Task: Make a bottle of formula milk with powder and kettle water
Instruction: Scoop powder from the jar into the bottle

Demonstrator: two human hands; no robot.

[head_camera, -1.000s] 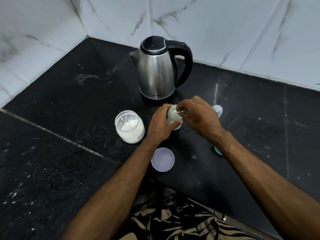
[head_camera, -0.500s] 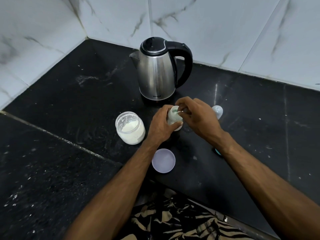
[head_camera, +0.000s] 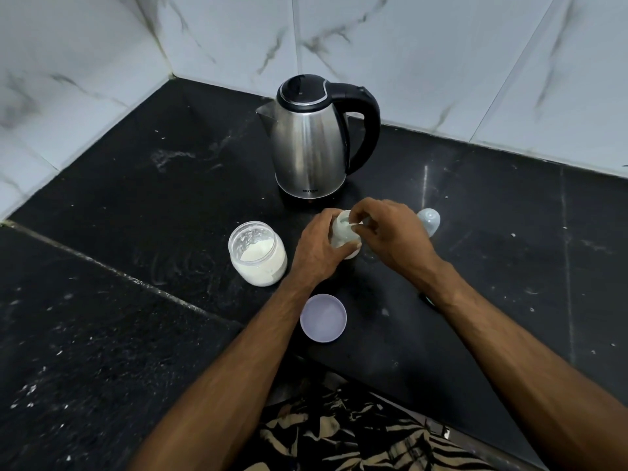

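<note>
A small clear baby bottle (head_camera: 344, 235) stands open on the black counter (head_camera: 142, 205), just in front of the steel kettle (head_camera: 311, 144). My left hand (head_camera: 317, 248) wraps its left side. My right hand (head_camera: 390, 236) hovers over the bottle's mouth, fingers pinched on a thin white scoop handle (head_camera: 355, 225); the scoop's bowl is hidden. To the left stands an open glass jar of white powder (head_camera: 257, 253). Its pale lilac lid (head_camera: 323, 317) lies flat nearer to me.
The bottle's clear cap (head_camera: 429, 222) stands right of my right hand. A teal item (head_camera: 429, 300) peeks from under my right wrist. White marble-tiled walls (head_camera: 424, 45) close the corner behind the kettle. The counter's front edge (head_camera: 373, 385) runs diagonally past my patterned clothing.
Both hands stay at the bottle. My right fingers have shifted slightly over its mouth with the scoop; the view has barely moved.
</note>
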